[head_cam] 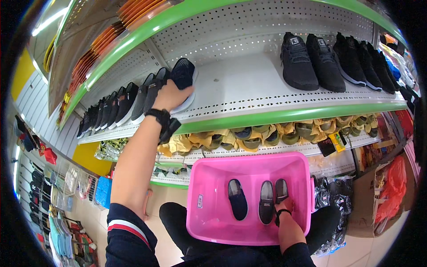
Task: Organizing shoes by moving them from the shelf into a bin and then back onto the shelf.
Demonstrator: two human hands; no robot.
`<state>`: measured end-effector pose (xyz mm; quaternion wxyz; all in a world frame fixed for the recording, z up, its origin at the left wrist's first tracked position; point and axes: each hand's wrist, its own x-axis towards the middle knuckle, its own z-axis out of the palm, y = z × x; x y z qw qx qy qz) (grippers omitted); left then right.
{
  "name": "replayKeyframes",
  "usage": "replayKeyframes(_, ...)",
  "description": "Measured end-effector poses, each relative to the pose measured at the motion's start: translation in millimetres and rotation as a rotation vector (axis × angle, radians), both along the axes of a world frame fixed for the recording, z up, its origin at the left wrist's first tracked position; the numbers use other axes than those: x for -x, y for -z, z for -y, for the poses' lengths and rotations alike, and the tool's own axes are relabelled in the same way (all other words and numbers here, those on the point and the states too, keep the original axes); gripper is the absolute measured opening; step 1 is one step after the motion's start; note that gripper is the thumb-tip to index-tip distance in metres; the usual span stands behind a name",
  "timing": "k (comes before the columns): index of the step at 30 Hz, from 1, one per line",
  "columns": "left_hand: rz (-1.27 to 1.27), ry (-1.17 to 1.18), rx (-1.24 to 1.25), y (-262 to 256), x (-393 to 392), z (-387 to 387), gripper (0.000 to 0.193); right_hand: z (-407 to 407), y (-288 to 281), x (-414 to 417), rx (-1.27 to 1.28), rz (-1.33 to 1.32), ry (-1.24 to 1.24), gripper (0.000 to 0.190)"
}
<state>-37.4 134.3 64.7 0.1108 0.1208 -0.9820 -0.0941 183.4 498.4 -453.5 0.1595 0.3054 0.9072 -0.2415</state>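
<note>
On the upper shelf, my left hand [171,95] grips a dark navy mesh slip-on shoe [183,71] with a white sole, its thumb laid across the shoe. Its fingers lie close against a grey slip-on shoe [152,90] in the row to the left. Lower down, a pink plastic tub [213,227] sits between my knees. Inside it my right hand [285,204] holds a dark grey slip-on shoe [282,189] by its front part. Beside that shoe lies a matching grey slip-on [266,203]. A navy slip-on [238,200] rests farther left in the tub.
Black lace-up sneakers [298,66] stand at the shelf's right. A green shelf edge [267,118] runs above paper-stuffed shoes [247,137]. Right of the tub are plastic-wrapped packs [337,203] and a cardboard box [363,213]. A blue plastic basket [104,192] is at left.
</note>
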Motion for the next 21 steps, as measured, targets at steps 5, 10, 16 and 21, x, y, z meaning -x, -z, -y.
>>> replayKeyframes(5, -0.244, 0.151, 0.064, 35, -29, 3, 0.100, -7, 15, 8, 0.082, 0.066, -0.054, 0.071)
replayKeyframes(10, -0.436, 0.169, -0.002, 60, -31, 22, 0.087, -3, 45, 17, 0.465, 0.087, -0.048, 0.051)
replayKeyframes(16, -0.489, 0.144, -0.068, 58, -25, 1, 0.084, -16, -58, 28, 0.335, -0.150, -0.028, 0.047)
replayKeyframes(21, -0.505, 0.114, -0.078, 52, -36, -2, 0.082, -10, -182, 22, 0.131, -0.141, -0.251, 0.061)
